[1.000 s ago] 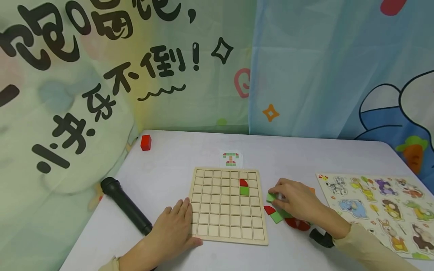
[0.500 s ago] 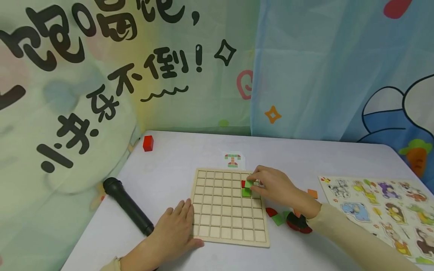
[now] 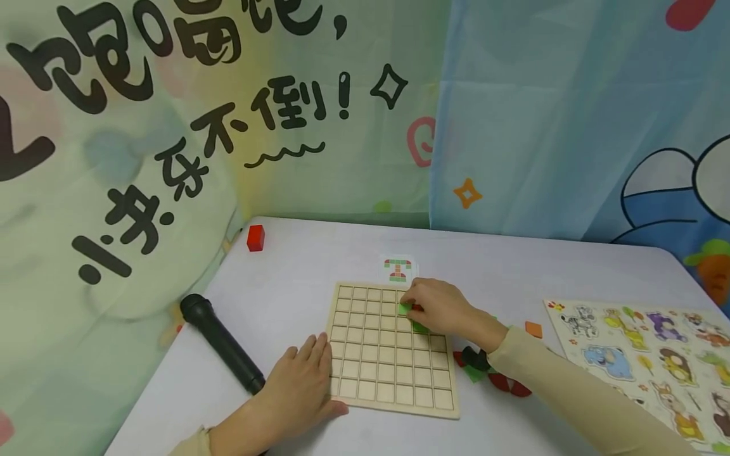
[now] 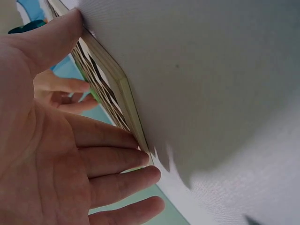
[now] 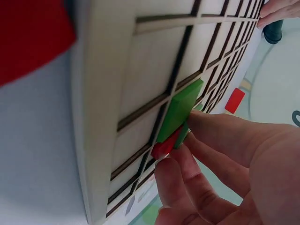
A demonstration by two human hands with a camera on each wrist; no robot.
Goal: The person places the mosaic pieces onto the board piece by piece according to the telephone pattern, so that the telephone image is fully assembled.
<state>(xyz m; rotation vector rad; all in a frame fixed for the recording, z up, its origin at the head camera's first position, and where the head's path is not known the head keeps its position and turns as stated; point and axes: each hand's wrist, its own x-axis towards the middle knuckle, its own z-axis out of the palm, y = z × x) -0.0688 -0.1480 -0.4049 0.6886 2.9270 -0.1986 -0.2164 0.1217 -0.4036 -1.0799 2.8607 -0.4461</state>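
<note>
A wooden grid board [image 3: 371,354] lies on the white table. My left hand [image 3: 299,380] rests flat along its left edge, fingers straight; in the left wrist view the fingertips [image 4: 140,157] touch the board's side. Over the upper right cells, my right hand [image 3: 441,307] pinches a green square tile [image 3: 403,309] between thumb and fingers. The right wrist view shows this green tile [image 5: 182,136] right beside a red quarter-round tile [image 5: 164,147]. Another green square tile [image 5: 180,112] sits in the cell below the red one. The fingers partly cover these pieces.
Loose tiles lie right of the board: red ones [image 3: 510,384], a green one [image 3: 474,373] and an orange square [image 3: 533,329]. An animal picture board [image 3: 644,361] is farther right. Behind the grid lies a pattern card [image 3: 398,270]. A black microphone [image 3: 222,345] and red block [image 3: 256,238] are left.
My right hand has picked a green tile from the loose tiles, carried it left over the board, and shifted it to the left side of the red tile. The left hand stays at the board's edge.
</note>
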